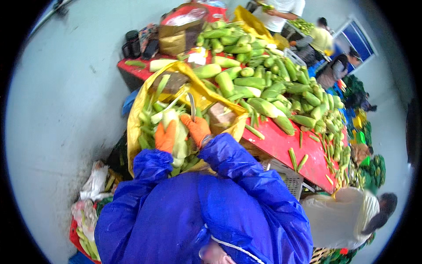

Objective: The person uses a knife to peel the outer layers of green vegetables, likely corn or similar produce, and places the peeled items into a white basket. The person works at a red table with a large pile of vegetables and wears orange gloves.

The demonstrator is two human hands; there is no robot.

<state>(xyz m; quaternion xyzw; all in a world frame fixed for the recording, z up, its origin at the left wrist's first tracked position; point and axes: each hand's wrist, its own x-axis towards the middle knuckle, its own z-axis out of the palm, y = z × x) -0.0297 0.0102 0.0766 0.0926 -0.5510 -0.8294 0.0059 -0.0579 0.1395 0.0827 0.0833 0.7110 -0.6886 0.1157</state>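
Both my hands wear orange gloves and blue raincoat sleeves. My left hand (165, 137) grips a pale green corn cob in its husk (179, 141), held upright over a yellow sack (137, 110) full of husk trimmings. My right hand (196, 127) holds a knife (191, 105), its blade pointing up just above the cob's top end. The two hands sit side by side, almost touching.
A red table (285, 143) to the right carries a big heap of green corn cobs (259, 79). Cardboard boxes (173, 39) stand at its far end. Other people work at the back and the right edge. White bags (94, 182) lie lower left; a plastic crate (288, 178) sits under the table.
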